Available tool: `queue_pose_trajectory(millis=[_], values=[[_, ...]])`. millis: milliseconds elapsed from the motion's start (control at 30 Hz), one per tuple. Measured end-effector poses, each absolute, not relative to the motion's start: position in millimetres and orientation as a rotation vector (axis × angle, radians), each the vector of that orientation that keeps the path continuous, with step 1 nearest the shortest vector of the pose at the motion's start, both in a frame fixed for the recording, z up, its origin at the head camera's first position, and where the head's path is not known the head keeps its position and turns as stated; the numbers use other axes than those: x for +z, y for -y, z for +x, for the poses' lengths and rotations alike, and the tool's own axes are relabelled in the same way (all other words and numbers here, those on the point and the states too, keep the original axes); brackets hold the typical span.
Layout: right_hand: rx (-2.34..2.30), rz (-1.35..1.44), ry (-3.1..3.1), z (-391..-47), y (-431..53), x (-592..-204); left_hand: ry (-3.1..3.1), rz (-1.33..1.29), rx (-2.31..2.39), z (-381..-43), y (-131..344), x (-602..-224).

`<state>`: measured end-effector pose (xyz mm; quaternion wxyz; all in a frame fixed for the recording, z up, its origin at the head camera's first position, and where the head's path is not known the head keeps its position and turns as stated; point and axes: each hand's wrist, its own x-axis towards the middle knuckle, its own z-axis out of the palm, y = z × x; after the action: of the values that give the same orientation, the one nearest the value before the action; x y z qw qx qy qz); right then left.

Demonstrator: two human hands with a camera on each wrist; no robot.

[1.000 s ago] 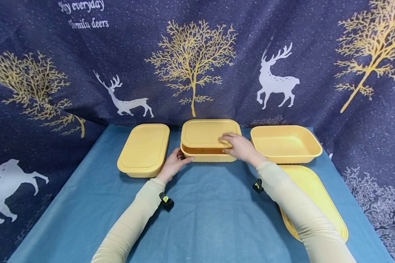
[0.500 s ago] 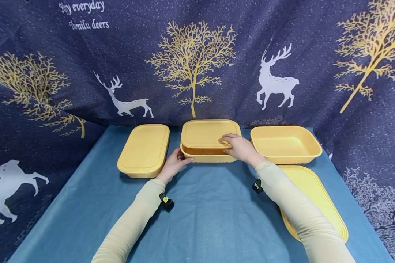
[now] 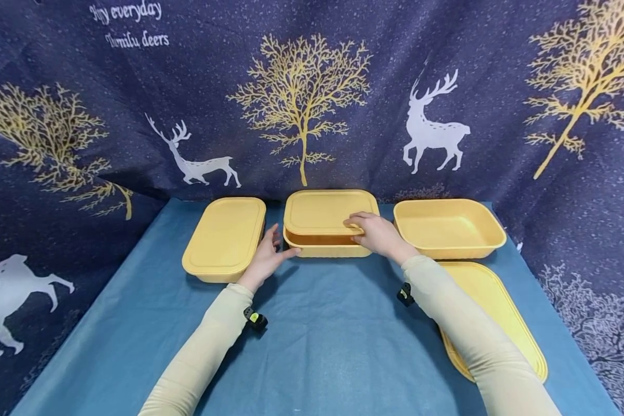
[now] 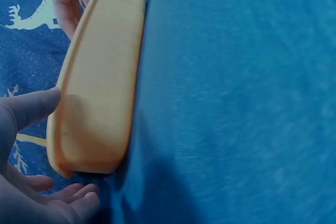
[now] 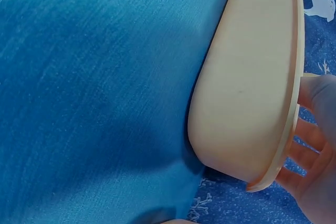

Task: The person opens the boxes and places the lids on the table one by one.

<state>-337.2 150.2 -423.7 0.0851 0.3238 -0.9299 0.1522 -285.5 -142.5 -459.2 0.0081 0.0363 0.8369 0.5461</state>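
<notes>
A yellow rectangular storage box [image 3: 325, 252] stands at the back middle of the table in the head view. Its lid [image 3: 322, 211] lies over it, front edge raised, so a dark gap shows along the front. My right hand [image 3: 378, 234] pinches that front edge near the right corner, fingers on top and thumb below. At the box's left end, my left hand [image 3: 264, 257] is spread, thumb toward the front corner. The left wrist view shows its thumb at the rim of the box [image 4: 100, 77] and the other fingers off the end.
Left of my left hand sits another yellow box [image 3: 226, 237] with its lid on. A lidless yellow box [image 3: 449, 228] stands at the back right. Before it lies a loose yellow lid [image 3: 491, 312], partly under my right forearm. A printed cloth [image 3: 343, 133] hangs behind the table.
My left hand has loosened from the box's left end and shifted slightly left, its fingers straightening. The right hand and the lid have stayed in place.
</notes>
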Motion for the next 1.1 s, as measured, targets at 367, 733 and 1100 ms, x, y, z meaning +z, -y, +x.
queue_pose_trajectory(millis=[367,733,1100], values=[[0.453,0.958,2.779,-338,-151,-424,-2.967,0.474,1.239,-306,130,-427],[0.472,0.96,2.779,-337,-149,-424,-2.983,0.612,0.95,-328,122,-432],[0.46,0.953,2.772,-339,-151,-426,-3.033,0.636,0.959,-335,124,-439]])
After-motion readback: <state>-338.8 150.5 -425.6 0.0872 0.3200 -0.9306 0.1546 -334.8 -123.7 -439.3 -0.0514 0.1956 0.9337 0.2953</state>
